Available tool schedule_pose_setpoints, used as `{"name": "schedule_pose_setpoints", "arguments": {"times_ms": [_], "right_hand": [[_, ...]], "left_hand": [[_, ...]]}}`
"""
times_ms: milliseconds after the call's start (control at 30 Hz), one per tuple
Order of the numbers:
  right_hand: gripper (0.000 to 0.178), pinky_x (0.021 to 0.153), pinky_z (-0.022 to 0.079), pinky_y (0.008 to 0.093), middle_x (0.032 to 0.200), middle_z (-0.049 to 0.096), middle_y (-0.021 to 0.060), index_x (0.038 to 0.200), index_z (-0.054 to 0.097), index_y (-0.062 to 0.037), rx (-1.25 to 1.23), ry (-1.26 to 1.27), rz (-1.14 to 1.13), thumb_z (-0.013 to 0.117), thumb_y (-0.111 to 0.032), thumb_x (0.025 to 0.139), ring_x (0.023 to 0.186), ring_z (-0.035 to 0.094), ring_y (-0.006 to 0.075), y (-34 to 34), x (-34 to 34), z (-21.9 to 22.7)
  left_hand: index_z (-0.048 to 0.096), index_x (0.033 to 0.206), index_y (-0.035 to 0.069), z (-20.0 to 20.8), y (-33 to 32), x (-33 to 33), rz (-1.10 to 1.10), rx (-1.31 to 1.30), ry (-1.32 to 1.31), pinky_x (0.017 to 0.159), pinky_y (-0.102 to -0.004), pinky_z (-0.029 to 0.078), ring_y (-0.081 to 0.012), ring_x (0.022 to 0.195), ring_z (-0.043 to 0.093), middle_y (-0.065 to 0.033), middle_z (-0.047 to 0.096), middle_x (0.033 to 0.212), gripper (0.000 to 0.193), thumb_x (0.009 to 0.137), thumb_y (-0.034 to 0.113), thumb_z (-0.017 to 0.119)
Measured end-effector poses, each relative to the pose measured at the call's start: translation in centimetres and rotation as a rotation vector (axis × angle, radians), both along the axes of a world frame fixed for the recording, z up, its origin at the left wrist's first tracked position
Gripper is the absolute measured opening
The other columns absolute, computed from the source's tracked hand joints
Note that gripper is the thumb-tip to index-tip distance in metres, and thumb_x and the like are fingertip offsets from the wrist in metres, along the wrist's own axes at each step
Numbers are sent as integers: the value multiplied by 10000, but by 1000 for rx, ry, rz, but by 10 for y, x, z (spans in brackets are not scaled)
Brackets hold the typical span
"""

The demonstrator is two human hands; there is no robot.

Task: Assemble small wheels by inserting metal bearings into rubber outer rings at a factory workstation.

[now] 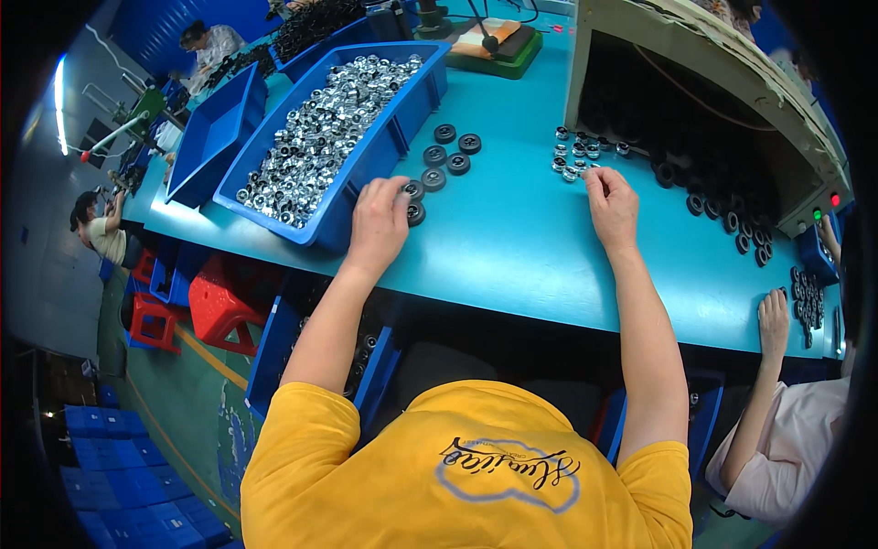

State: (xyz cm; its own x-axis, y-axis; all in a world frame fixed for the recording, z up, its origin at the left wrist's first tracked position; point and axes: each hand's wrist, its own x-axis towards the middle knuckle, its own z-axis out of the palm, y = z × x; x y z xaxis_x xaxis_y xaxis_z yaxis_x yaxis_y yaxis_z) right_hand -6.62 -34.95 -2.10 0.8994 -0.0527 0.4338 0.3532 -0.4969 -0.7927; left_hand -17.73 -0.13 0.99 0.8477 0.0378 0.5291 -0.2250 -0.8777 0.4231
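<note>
My left hand (378,224) is beside the blue bin, its curled fingers against the nearest small black wheels (415,214). More black wheels (458,164) lie flat in two short rows just beyond it. Further right, my right hand (613,208) reaches down to a small group of shiny chrome hubs (570,173) with thumb and forefinger pinched at the nearest one. The fingertips partly hide that hub. A large blue bin (400,133) full of the same kind of chrome pieces (330,128) stands left of the wheels.
A blue tray (217,137) stands left of the bin. A beige machine (695,46) with a dark opening and lit buttons is at right, black wheels (730,221) along its mouth. A co-worker's hand (773,320) rests near more wheels. Red stools (224,302) stand below the table.
</note>
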Motion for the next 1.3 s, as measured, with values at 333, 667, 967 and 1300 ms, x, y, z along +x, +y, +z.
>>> {"name": "schedule_pose_setpoints", "arguments": {"times_ms": [333, 667, 967, 1300], "right_hand": [[218, 631, 479, 308, 839, 676, 81, 945, 721, -20, -28, 17, -8, 696, -237, 956, 655, 569, 154, -6, 6, -15], [245, 604, 453, 294, 775, 655, 64, 949, 725, -12, 88, -64, -153, 682, -253, 963, 633, 543, 118, -22, 16, -16], [222, 587, 439, 283, 699, 626, 21, 938, 738, -21, 180, -49, -189, 668, -229, 972, 630, 528, 83, -22, 11, -2], [181, 777, 530, 370, 938, 693, 88, 1007, 757, -69, 14, -30, -484, 673, -168, 880, 851, 661, 234, -144, 35, 41]], "left_hand": [[645, 957, 47, -23, -8, -8, 112, 26, 53, 834, -419, 496, -315, 927, 593, -120, 603, 960, 348, 746, 204, 874], [698, 1003, 42, -8, -36, 14, 5, 119, -75, 801, -432, 488, -314, 951, 575, -117, 605, 989, 309, 797, 224, 840], [729, 1019, 53, -8, -49, 41, 53, 417, 26, 833, -440, 483, -326, 983, 579, -132, 621, 964, 230, 820, 156, 779], [746, 1007, 49, -2, -181, 60, -580, -47, 231, 713, -403, 545, -299, 801, 672, -116, 696, 880, 147, 893, 141, 729]]}}
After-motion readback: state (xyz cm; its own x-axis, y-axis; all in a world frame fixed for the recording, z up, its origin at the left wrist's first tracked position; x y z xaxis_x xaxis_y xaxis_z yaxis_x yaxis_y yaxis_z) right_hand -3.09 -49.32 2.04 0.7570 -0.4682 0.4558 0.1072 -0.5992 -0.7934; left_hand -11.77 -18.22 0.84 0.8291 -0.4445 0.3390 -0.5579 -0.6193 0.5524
